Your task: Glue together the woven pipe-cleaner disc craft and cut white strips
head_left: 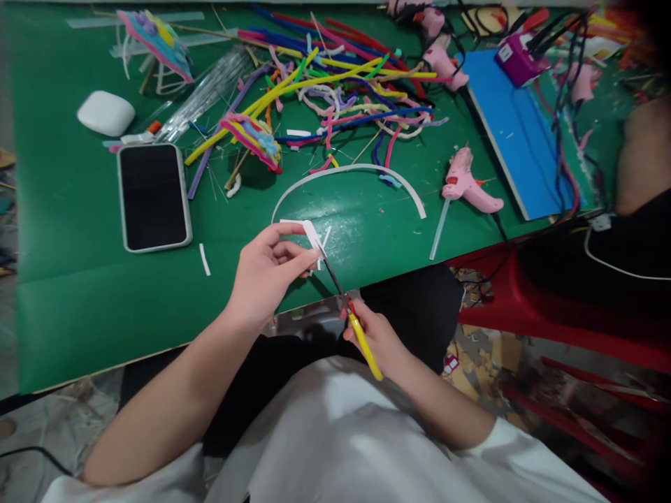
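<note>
My left hand (267, 269) pinches a small piece of white paper (311, 233) between thumb and fingers, just above the table's front edge. Yellow-handled scissors (365, 346) are gripped in my right hand (380, 335); their dark blades point up and left and meet the paper near my left thumb. Whether the blades are fully closed cannot be made out. A long curved white strip (350, 168) arcs over the green table beyond my hands. One short white strip (204, 260) lies to the left of my left hand.
A phone (154, 197) and a white case (105, 113) lie at the left. Colourful pipe cleaners (314, 77) are heaped at the back, near a small layered craft piece (254, 140). A pink glue gun (466, 185) and a blue board (516, 140) are at the right. Another person's arm (644, 154) shows at the right edge.
</note>
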Available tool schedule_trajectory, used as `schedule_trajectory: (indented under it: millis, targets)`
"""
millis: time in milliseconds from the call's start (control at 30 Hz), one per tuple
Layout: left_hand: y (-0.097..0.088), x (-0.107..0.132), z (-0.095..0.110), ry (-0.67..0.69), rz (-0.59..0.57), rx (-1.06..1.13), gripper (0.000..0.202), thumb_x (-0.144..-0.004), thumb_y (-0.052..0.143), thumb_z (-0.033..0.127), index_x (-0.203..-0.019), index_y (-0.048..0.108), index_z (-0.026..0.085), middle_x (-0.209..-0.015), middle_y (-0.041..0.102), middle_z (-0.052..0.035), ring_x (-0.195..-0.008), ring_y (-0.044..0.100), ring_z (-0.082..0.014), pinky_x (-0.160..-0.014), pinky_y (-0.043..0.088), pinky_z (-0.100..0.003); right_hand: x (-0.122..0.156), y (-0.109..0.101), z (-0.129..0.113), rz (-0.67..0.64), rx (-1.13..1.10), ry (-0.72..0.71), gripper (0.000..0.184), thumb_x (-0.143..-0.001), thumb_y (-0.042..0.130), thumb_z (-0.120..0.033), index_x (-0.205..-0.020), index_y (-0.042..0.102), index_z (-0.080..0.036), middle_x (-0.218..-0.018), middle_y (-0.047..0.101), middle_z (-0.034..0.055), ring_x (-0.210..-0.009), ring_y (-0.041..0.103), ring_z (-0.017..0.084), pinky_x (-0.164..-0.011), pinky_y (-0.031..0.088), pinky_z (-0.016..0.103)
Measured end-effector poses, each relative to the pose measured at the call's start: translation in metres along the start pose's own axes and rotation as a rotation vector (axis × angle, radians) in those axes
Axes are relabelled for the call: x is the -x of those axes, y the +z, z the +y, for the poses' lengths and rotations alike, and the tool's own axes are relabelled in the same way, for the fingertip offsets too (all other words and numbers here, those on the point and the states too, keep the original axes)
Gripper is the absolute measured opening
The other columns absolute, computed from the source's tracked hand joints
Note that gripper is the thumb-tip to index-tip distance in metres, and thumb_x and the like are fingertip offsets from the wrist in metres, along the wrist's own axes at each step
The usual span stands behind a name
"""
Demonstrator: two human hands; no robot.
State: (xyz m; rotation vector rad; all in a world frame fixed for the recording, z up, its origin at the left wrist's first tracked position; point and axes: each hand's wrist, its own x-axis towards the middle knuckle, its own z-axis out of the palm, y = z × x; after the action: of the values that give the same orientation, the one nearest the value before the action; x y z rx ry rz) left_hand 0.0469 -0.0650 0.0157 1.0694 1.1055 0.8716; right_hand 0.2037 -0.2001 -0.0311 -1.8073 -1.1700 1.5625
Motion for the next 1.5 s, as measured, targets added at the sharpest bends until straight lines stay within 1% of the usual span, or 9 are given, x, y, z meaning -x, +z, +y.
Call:
schedule_trajectory:
  millis: [200, 300, 467, 667, 933, 1133, 1500]
  targets:
    - [-0.001, -0.001, -0.001, -0.005, -0.016, 0.023, 0.028, -0.068, 0.074, 0.02, -0.092, 0.061, 0.019, -0.057, 0.063, 0.0046, -0.054, 0.06, -0.0079, -0.053, 0.05, -0.017, 0.001, 0.0, -0.001, -0.01, -0.007, 0.0, 0.018, -0.078, 0.057, -0.036, -0.083, 0.046, -0.023, -0.068, 0.066, -0.0016, -0.059, 0.058, 0.013, -0.054, 0.039, 0.023]
    - [-0.001, -0.001, -0.001, -0.01, -0.02, 0.021, 0.028, -0.068, 0.074, 0.021, -0.092, 0.061, 0.019, -0.057, 0.062, 0.0047, -0.054, 0.059, -0.0077, -0.053, 0.05, -0.017, 0.0, 0.001, 0.003, 0.007, 0.007, -0.007, 0.018, -0.078, 0.057, -0.039, -0.083, 0.047, -0.024, -0.073, 0.067, -0.0009, -0.059, 0.059, 0.014, -0.055, 0.041, 0.024]
    - [-0.001, -0.001, -0.001, -0.017, -0.022, 0.026, 0.029, -0.067, 0.074, 0.021, -0.092, 0.061, 0.019, -0.058, 0.062, 0.0044, -0.054, 0.059, -0.008, -0.053, 0.05, -0.018, -0.001, 0.003, 0.007, 0.012, -0.007, 0.007, 0.021, -0.078, 0.058, -0.042, -0.081, 0.048, -0.025, -0.074, 0.067, -0.0007, -0.06, 0.061, 0.015, -0.056, 0.044, 0.025]
    - [-0.001, -0.001, -0.001, -0.027, -0.015, 0.01, 0.03, -0.067, 0.074, 0.021, -0.093, 0.061, 0.019, -0.058, 0.062, 0.0044, -0.054, 0.059, -0.0089, -0.053, 0.051, -0.019, -0.001, 0.003, 0.006, 0.013, -0.025, 0.026, 0.019, -0.078, 0.059, -0.04, -0.081, 0.049, -0.024, -0.075, 0.069, 0.0001, -0.063, 0.063, 0.016, -0.056, 0.046, 0.026]
    - [-0.001, -0.001, -0.001, -0.028, -0.029, 0.038, 0.029, -0.067, 0.074, 0.021, -0.093, 0.061, 0.019, -0.058, 0.062, 0.0045, -0.054, 0.059, -0.0076, -0.054, 0.05, -0.017, -0.001, 0.003, 0.009, 0.023, -0.021, 0.01, 0.02, -0.078, 0.06, -0.041, -0.08, 0.049, -0.024, -0.074, 0.067, -0.0005, -0.061, 0.062, 0.015, -0.056, 0.046, 0.025]
    - [-0.001, -0.001, -0.002, -0.035, -0.027, 0.033, 0.03, -0.067, 0.074, 0.021, -0.094, 0.062, 0.018, -0.058, 0.062, 0.0042, -0.054, 0.059, -0.0079, -0.055, 0.051, -0.018, -0.002, 0.003, 0.011, 0.035, -0.007, 0.014, 0.023, -0.077, 0.061, -0.043, -0.08, 0.049, -0.024, -0.073, 0.066, -0.0007, -0.06, 0.06, 0.014, -0.056, 0.045, 0.025]
    - [-0.001, -0.002, -0.003, -0.031, -0.026, 0.035, 0.031, -0.066, 0.074, 0.021, -0.094, 0.063, 0.018, -0.058, 0.061, 0.0041, -0.054, 0.059, -0.0083, -0.056, 0.051, -0.02, -0.001, 0.002, 0.009, 0.043, 0.032, 0.019, 0.019, -0.076, 0.062, -0.039, -0.076, 0.05, -0.023, -0.074, 0.067, 0.0004, -0.063, 0.061, 0.016, -0.058, 0.046, 0.027]
